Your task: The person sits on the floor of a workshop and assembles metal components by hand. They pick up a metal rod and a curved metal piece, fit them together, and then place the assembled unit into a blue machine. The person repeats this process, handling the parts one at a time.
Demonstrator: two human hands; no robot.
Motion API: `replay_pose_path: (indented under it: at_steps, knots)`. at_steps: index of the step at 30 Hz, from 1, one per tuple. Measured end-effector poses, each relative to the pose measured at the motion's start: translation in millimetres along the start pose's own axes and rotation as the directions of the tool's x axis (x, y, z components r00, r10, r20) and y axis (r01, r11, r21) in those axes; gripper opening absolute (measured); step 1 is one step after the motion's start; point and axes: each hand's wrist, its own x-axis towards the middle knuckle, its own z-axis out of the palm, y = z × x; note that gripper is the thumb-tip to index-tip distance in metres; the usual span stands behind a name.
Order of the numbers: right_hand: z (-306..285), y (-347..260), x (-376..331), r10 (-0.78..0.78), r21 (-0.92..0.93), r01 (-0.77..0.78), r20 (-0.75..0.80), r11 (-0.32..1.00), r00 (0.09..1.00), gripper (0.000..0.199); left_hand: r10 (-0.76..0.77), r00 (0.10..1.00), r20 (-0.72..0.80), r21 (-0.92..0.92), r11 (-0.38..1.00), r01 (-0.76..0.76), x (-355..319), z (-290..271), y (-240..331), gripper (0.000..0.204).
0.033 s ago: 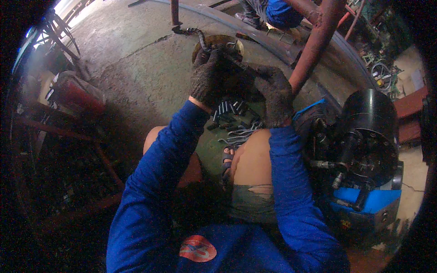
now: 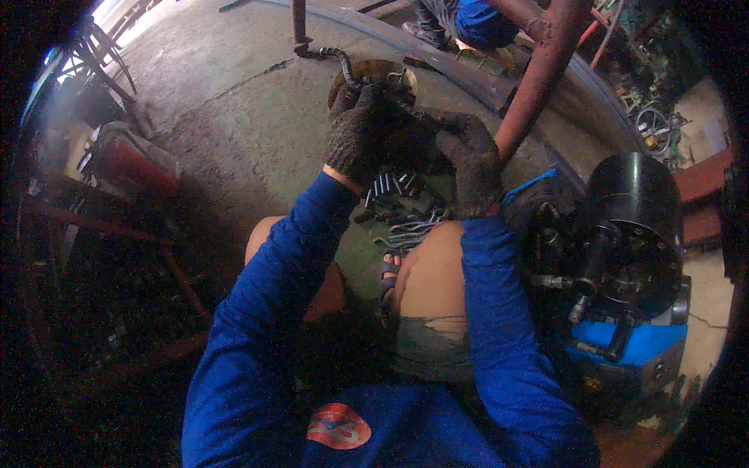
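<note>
Both my hands wear dark knit gloves and meet over a dark assembly in front of me. My left hand (image 2: 353,142) closes near the lower end of a curved ribbed metal bar (image 2: 340,61), which bends up and away to the left. My right hand (image 2: 474,160), fingers curled, is at the right end of a dark piece (image 2: 421,125); shadow hides its shape and exact hold. Behind the hands shows a round brownish disc (image 2: 342,81). Below them, short metal rods (image 2: 386,186) and bent ribbed bars (image 2: 409,234) lie in a pile on the floor.
A black cylindrical machine (image 2: 633,207) on a blue base stands close at my right. A thick reddish post (image 2: 538,86) slants up beyond my right hand. Far ahead sits another person in blue (image 2: 484,23). A red container (image 2: 133,160) is at the left.
</note>
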Motion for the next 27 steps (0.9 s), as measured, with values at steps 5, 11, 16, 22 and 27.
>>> replay_pose_path:
  at_steps: [5, 11, 16, 22, 27]
  knots:
    - [1, 26, 7, -0.077, 0.071, 0.073, 0.057, 0.995, 0.995, 0.034, 0.272, 0.921, 0.279, 0.811, 0.447, -0.378, 4, -6, -4, 0.049]
    - [1, 37, 13, 0.058, 0.211, -0.073, 0.076, 0.975, 0.995, 0.036, 0.001, 0.990, 0.140, -0.355, 0.934, 0.050, 6, -5, -35, 0.057]
    - [7, -7, -3, 0.172, 0.412, -0.140, -0.041, 0.900, 0.984, 0.031, -0.034, 0.998, 0.058, -0.452, 0.890, 0.056, 1, 6, -29, 0.045]
    - [3, 3, -3, 0.156, 0.326, -0.104, -0.137, 0.940, 0.978, 0.030, -0.052, 0.998, -0.035, -0.224, 0.974, 0.043, 1, 3, -4, 0.040]
    - [0, -5, 3, 0.255, 0.507, -0.172, -0.098, 0.845, 0.962, 0.033, -0.172, 0.985, -0.032, -0.378, 0.914, 0.147, -2, 15, 23, 0.042]
